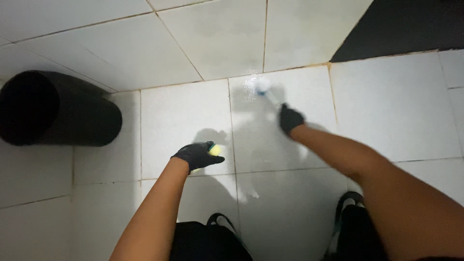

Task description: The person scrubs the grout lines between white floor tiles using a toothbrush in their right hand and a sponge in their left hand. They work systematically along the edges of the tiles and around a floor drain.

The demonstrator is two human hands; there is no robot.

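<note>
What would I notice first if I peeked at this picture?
Two hands in black gloves over a white tiled floor. The right hand pushes a small brush into a wet, shiny patch up the middle, while the left hand holds something yellow. A big black bucket sits at far left.

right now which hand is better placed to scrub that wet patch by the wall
Probably the right hand: it already holds the brush with its head on the wet patch. The left hand grips a yellow sponge lower down, away from it.
</note>
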